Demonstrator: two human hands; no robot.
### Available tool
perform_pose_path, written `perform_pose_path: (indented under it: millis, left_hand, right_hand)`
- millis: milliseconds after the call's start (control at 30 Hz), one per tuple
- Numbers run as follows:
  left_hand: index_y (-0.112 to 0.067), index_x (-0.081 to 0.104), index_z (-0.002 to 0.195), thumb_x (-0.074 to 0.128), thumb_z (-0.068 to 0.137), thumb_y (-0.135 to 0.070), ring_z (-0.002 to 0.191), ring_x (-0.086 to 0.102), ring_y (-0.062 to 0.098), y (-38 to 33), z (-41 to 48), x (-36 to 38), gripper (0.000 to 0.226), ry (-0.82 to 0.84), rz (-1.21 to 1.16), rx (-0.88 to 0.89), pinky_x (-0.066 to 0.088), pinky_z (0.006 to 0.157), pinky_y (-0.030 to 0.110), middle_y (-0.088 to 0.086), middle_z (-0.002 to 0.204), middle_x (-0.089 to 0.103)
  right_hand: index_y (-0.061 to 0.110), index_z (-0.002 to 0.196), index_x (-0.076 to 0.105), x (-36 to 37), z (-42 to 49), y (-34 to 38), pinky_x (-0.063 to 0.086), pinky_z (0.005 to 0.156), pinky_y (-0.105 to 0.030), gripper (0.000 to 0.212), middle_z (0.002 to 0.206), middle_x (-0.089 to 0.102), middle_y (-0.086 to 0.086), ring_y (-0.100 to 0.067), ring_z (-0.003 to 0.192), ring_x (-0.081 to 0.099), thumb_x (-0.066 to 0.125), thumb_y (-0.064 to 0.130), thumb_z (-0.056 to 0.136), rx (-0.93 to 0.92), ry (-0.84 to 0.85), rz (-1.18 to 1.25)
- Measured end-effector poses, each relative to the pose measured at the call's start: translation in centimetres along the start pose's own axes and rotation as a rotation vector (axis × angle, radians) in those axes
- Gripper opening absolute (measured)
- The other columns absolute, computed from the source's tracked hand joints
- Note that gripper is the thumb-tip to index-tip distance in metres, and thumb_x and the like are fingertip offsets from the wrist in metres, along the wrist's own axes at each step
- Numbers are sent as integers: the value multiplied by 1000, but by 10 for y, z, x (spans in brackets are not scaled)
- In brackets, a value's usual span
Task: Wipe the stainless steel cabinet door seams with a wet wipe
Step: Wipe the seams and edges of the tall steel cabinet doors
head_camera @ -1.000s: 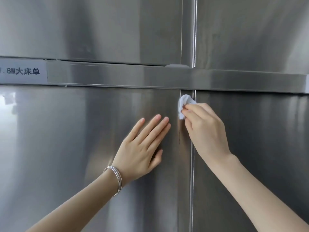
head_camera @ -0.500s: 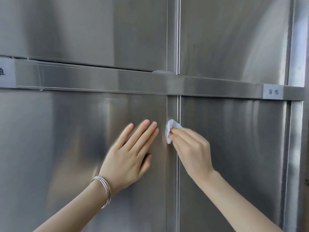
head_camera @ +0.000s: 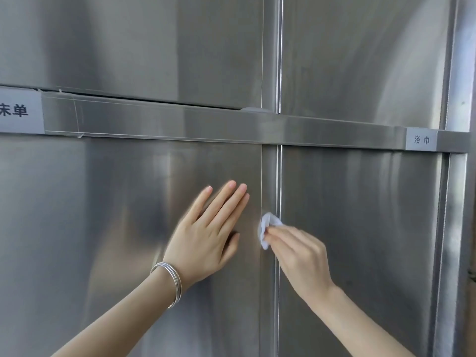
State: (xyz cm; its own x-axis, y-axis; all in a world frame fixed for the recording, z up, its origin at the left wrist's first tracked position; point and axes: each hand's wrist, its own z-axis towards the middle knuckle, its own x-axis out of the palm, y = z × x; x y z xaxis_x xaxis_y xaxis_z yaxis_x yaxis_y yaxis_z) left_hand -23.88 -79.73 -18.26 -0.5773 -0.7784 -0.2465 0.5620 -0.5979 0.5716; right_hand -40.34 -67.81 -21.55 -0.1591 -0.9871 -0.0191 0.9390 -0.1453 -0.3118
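Note:
Stainless steel cabinet doors fill the view. A vertical seam (head_camera: 278,181) runs between the lower left door (head_camera: 103,228) and the lower right door (head_camera: 360,228). My right hand (head_camera: 301,256) pinches a small crumpled white wet wipe (head_camera: 268,228) and presses it on the narrow strip just left of the seam, well below the horizontal bar (head_camera: 206,127). My left hand (head_camera: 208,235) lies flat on the lower left door with straight fingers, a silver bangle on its wrist.
Upper doors (head_camera: 154,47) sit above the horizontal bar. A grey label with black characters (head_camera: 18,110) is at the bar's left end, a smaller label (head_camera: 421,139) at its right. A vertical frame post (head_camera: 456,228) borders the right door.
My right hand has slid the wipe down the seam, away from the horizontal bar. The left hand stays flat on the door. The view has shifted right and up.

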Motion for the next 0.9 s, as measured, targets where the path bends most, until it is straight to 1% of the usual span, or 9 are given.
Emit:
perform_pose_path:
  millis: [67, 133, 267, 400, 500, 633, 733, 833, 900]
  left_hand:
    - [-4, 31, 150, 47, 90, -32, 148, 19, 26, -1, 0, -1, 68, 5, 1, 1, 20, 119, 48, 9, 159, 23]
    - [-4, 31, 149, 47, 89, -33, 148, 19, 26, -1, 0, -1, 69, 13, 2, 1, 19, 119, 49, 10, 159, 23]
    - [-4, 32, 149, 47, 89, -33, 148, 20, 25, -2, -1, 0, 69, 1, 2, -2, 21, 118, 49, 9, 159, 23]
    - [-4, 30, 150, 49, 88, -35, 148, 18, 26, -1, -1, 1, 72, -9, -2, 0, 20, 119, 49, 10, 159, 22]
    - [-3, 30, 150, 49, 87, -36, 148, 18, 26, -1, 1, -1, 73, 9, 4, 6, 19, 119, 49, 10, 159, 22]
    - [-2, 30, 149, 48, 86, -37, 148, 17, 27, -1, 0, -4, 74, 22, -1, 15, 19, 119, 50, 11, 160, 21]
    - [-2, 31, 149, 47, 86, -38, 148, 18, 27, -1, 0, -3, 74, 6, -9, 13, 20, 119, 50, 11, 159, 22]
    - [-3, 30, 150, 46, 87, -38, 148, 17, 27, 0, 1, -1, 73, -9, -5, 14, 19, 119, 49, 11, 159, 22]
    - [-3, 30, 150, 45, 88, -38, 148, 17, 27, 1, 1, -1, 73, -14, 3, 13, 18, 119, 49, 11, 159, 21]
  right_hand:
    - [17, 64, 65, -4, 0, -3, 43, 51, -23, 30, 70, 65, 7, -13, 60, 60, 54, -4, 83, -26, 34, 10]
    - [20, 62, 62, -1, 38, -11, 40, 45, -27, 26, 64, 61, 8, -14, 55, 54, 60, -5, 71, -2, 48, -36]
    - [16, 59, 64, 12, 116, -28, 41, 40, -24, 20, 62, 65, 4, -18, 53, 55, 62, -4, 59, 124, -58, -96]
    - [14, 66, 69, 13, 71, -18, 49, 48, -27, 23, 74, 70, 4, -17, 65, 65, 56, -4, 73, 93, -109, -29]
    - [13, 67, 69, 5, 13, -6, 51, 53, -25, 33, 79, 70, 6, -12, 73, 66, 48, -2, 88, 23, -47, 33]
    - [16, 72, 65, 0, 21, -10, 43, 41, -26, 28, 68, 60, 10, -15, 58, 52, 57, -11, 67, 23, 53, -12]
    - [13, 97, 72, 4, 40, -15, 46, 53, -22, 35, 78, 66, 9, -14, 66, 55, 57, -8, 73, 51, 31, -46]
    - [7, 88, 73, 11, 23, -8, 53, 60, -30, 20, 88, 70, 0, -19, 72, 61, 59, -5, 81, 116, -19, 11]
    - [4, 91, 73, 10, -11, 5, 53, 72, -27, 17, 96, 69, -4, -19, 82, 62, 56, 1, 88, 141, 12, 63]
